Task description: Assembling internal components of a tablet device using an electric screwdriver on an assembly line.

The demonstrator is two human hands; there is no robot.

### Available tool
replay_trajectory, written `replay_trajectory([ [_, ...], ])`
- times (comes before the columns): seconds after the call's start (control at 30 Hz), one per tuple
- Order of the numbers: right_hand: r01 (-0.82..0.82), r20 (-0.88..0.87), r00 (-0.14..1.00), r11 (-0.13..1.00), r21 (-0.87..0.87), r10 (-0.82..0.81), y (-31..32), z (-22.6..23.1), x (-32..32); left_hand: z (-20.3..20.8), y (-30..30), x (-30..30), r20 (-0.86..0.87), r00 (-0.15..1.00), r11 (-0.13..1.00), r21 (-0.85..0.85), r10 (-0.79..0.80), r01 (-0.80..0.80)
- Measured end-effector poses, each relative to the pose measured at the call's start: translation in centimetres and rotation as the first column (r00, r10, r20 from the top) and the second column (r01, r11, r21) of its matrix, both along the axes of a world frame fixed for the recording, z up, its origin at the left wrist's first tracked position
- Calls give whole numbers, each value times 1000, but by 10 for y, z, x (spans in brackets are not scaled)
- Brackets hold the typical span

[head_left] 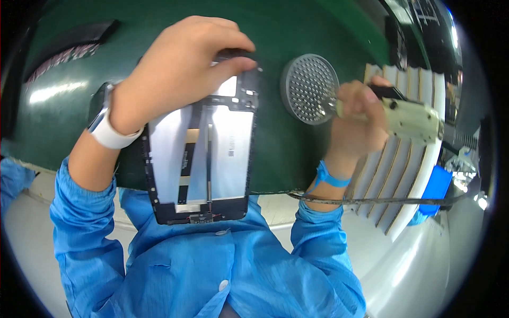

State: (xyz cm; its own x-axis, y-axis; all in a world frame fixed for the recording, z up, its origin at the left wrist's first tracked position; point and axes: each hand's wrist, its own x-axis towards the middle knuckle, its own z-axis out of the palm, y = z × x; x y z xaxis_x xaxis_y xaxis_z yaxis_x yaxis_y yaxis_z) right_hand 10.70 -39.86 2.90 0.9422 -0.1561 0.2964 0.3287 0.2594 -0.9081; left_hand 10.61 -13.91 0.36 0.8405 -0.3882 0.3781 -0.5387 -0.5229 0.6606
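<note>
An opened tablet, its silvery inside and black frame showing, lies near the table's front edge and reaches slightly past it. My left hand is bent over its far end, thumb and fingers gripping the top right corner; the palm hides part of that end. To the right, my right hand, somewhat blurred, is closed around a pale green electric screwdriver. The tool lies nearly level, its front end toward a round grey screw tray dotted with small holes or screws. Whether the tip touches the tray I cannot tell.
White dividers with brown edges stand in a row at the right. A dark cable runs along the front edge. A curved black object lies far left on the green table. Someone's blue sleeve shows at the left.
</note>
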Motion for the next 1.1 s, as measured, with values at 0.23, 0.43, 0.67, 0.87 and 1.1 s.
replay_trajectory([
  [0.23, -156, 172, 974, 987, 22, 150, 14, 46, 2, -14, 3, -3, 81, 996, 999, -28, 46, -44],
  [0.43, -276, 60, 960, 960, 41, 273, 84, 30, -5, -15, 3, -6, 27, 998, 998, -5, 62, -62],
  [0.67, -271, -32, 962, 963, 14, 271, 95, 13, -6, -14, 0, -9, 16, 997, 996, 51, 72, -73],
  [0.87, -280, -41, 959, 960, -11, 279, 93, 12, -4, -13, -1, -8, 11, 997, 995, 69, 71, -72],
  [1.1, -270, -15, 963, 962, 44, 271, 95, 16, -6, -10, 5, -6, 13, 996, 992, -95, -86, 87],
])
